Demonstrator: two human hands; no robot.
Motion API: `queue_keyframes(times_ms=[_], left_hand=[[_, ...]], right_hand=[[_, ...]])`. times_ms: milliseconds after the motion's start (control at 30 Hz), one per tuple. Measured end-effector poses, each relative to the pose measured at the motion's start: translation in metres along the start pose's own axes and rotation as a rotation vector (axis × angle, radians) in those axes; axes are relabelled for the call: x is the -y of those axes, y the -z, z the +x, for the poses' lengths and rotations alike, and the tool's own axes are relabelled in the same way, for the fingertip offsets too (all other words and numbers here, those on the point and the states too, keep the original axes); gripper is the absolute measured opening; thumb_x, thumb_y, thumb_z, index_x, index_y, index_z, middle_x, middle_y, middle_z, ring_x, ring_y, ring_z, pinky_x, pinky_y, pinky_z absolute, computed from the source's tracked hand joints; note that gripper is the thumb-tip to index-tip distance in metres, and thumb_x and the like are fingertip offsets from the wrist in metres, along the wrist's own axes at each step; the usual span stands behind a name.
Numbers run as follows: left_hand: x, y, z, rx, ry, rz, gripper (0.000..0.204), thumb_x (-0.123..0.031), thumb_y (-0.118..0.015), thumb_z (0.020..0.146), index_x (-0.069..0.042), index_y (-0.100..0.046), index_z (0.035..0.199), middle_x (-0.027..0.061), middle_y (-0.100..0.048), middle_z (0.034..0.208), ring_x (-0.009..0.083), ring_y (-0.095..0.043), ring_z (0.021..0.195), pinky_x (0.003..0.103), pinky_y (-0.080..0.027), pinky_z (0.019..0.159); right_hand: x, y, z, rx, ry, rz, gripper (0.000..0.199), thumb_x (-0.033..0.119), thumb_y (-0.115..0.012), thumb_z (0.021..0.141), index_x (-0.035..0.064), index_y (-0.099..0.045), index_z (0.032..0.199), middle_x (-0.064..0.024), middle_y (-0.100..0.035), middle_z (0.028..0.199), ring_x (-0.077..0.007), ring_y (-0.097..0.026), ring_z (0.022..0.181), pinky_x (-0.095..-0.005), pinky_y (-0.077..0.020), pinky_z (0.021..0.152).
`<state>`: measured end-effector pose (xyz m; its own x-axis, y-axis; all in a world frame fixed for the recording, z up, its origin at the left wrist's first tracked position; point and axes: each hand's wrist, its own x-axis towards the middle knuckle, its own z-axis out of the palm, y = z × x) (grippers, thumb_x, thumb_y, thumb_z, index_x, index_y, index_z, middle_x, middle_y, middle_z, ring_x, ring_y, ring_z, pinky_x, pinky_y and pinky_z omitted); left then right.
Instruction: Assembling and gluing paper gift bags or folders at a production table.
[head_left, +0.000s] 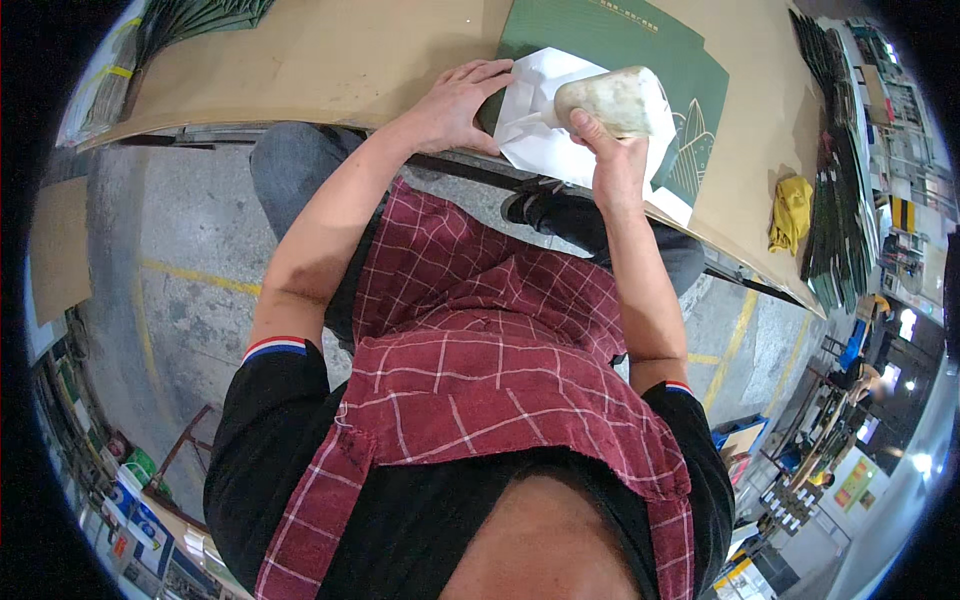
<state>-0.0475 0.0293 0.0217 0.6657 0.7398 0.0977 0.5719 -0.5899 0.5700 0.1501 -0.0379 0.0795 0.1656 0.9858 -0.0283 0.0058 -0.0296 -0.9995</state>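
The worktop (330, 60) is bare left of the green sheet (640, 60), which overhangs its near edge. White paper (540, 140) is pressed flat by the spread left hand (455, 105). A pale block (615, 100) is gripped by the closed right hand (615, 165).

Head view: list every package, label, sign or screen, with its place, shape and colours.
Green flat carton: on the brown worktable, under both hands; dark green with pale line art and gold lettering.
White sheet: on the carton, under the left hand; creased.
Pale block: in the right hand grip; rounded, cream.
Green carton stack: right table edge; dark green.
Sign: lower right; yellow-green, too small to detail.
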Motion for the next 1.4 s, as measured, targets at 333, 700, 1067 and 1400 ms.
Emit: queue_keyframes(times_ms=[333, 700, 1067, 1400], left_hand=[[0.002, -0.002, 0.001, -0.005, -0.025, 0.005, 0.090, -0.030, -0.074, 0.054, -0.007, -0.033, 0.131, 0.0086, -0.025, 0.140, 0.0289, -0.022, 0.129, 0.043, -0.020, 0.106], [0.006, -0.002, 0.000, -0.008, -0.061, -0.022, 0.084, -0.030, -0.069, 0.057, -0.008, -0.033, 0.130, 0.0090, -0.024, 0.140, 0.0301, -0.022, 0.129, 0.043, -0.018, 0.106], [0.003, 0.001, 0.001, 0.028, -0.037, -0.017, 0.087, -0.029, -0.070, 0.056, -0.009, -0.033, 0.132, 0.0083, -0.023, 0.141, 0.0269, -0.021, 0.130, 0.040, -0.016, 0.108], [0.009, -0.003, 0.002, -0.009, -0.060, -0.021, 0.087, -0.030, -0.071, 0.056, -0.009, -0.034, 0.131, 0.0082, -0.025, 0.141, 0.0273, -0.023, 0.129, 0.040, -0.018, 0.107]], right_hand=[[-0.006, -0.006, 0.003, -0.003, 0.012, 0.012, 0.036, 0.013, -0.075, 0.066, -0.0034, -0.060, 0.095, -0.0095, -0.063, 0.088, -0.0164, -0.059, 0.080, -0.0276, -0.0474, 0.071], [-0.001, -0.001, -0.003, -0.008, 0.070, -0.027, 0.034, 0.009, -0.076, 0.065, -0.0032, -0.060, 0.093, -0.0097, -0.064, 0.088, -0.0169, -0.059, 0.081, -0.0281, -0.0467, 0.074], [-0.001, 0.010, -0.010, -0.005, 0.052, -0.036, 0.037, 0.008, -0.077, 0.063, -0.0030, -0.060, 0.094, -0.0089, -0.064, 0.086, -0.0171, -0.060, 0.080, -0.0280, -0.0471, 0.073], [0.000, 0.018, -0.020, -0.042, 0.053, -0.036, 0.045, 0.013, -0.079, 0.062, -0.0023, -0.056, 0.098, -0.0096, -0.063, 0.089, -0.0181, -0.059, 0.083, -0.0283, -0.0477, 0.075]])
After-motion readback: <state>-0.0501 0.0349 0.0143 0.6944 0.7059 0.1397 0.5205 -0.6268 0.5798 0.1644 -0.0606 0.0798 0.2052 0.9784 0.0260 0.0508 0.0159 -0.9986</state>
